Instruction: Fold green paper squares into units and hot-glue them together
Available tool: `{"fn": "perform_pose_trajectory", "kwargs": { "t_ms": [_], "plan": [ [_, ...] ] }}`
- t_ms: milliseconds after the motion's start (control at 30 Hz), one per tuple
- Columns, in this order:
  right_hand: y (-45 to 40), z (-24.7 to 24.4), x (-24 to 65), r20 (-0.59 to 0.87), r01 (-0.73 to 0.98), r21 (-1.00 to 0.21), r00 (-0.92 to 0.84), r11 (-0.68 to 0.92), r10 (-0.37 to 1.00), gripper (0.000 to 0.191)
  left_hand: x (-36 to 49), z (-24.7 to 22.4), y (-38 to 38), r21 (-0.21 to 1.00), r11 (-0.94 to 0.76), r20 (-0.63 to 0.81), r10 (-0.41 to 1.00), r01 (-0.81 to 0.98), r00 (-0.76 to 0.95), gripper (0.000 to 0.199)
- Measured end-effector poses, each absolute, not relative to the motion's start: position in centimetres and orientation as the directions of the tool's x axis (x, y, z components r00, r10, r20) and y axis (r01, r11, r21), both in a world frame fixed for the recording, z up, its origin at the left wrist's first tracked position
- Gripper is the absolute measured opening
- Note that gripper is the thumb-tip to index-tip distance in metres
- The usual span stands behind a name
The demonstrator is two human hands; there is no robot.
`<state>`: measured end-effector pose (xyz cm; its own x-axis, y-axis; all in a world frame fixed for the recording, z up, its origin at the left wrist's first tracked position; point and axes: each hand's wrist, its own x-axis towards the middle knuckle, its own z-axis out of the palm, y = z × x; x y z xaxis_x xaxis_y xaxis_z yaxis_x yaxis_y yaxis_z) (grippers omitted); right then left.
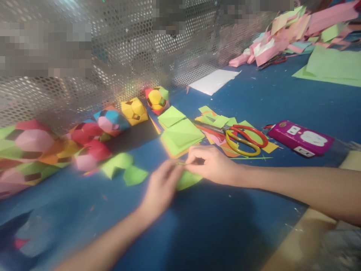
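Between my two hands is a piece of green paper (pixel 189 180), its upper edge pinched in my fingers. My left hand (pixel 163 182) grips it from the left, slightly blurred, its fingertips close to the other hand's. My right hand (pixel 211 163) pinches the same edge between thumb and forefinger. Just beyond them lies a stack of green paper squares (pixel 180 137). Scissors (pixel 244 140) with one red and one yellow handle rest on paper scraps to the right. Two folded green paper pieces (pixel 135 175) sit left of my left hand.
Colourful folded paper balls (pixel 134 111) line the left side along a perforated metal panel (pixel 126 49). A purple case (pixel 301 137) lies at the right on the blue table (pixel 214 226). Farther back are a white sheet (pixel 214 81), green sheets (pixel 335 66) and heaped pink paper strips (pixel 287 35).
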<state>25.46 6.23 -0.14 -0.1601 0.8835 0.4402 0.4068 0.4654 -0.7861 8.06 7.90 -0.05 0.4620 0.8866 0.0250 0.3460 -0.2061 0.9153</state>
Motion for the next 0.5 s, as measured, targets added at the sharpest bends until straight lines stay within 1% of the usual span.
{"fn": "perform_pose_trajectory", "kwargs": {
  "t_ms": [167,333,433,500],
  "plan": [
    [6.18,-0.05,25.48,0.404,0.404,-0.804,-0.169,0.437,0.899,0.016,8.03,-0.09,7.86,0.900,-0.244,0.052,0.883,0.362,0.467,0.020],
    [6.16,0.11,25.33,0.369,0.365,-0.837,-0.175,0.408,0.913,0.016,8.01,-0.09,7.84,0.880,-0.287,0.095,0.888,0.379,0.451,0.019],
    [6.22,0.46,25.51,0.283,0.329,-0.884,-0.189,0.332,0.940,0.010,7.95,-0.12,7.91,0.878,-0.283,0.107,0.902,0.385,0.419,0.019],
    [6.32,0.66,25.75,0.220,0.329,-0.900,-0.220,0.285,0.950,0.012,7.91,-0.16,7.96,0.882,-0.260,0.102,0.919,0.392,0.382,0.019]
  ]
}}
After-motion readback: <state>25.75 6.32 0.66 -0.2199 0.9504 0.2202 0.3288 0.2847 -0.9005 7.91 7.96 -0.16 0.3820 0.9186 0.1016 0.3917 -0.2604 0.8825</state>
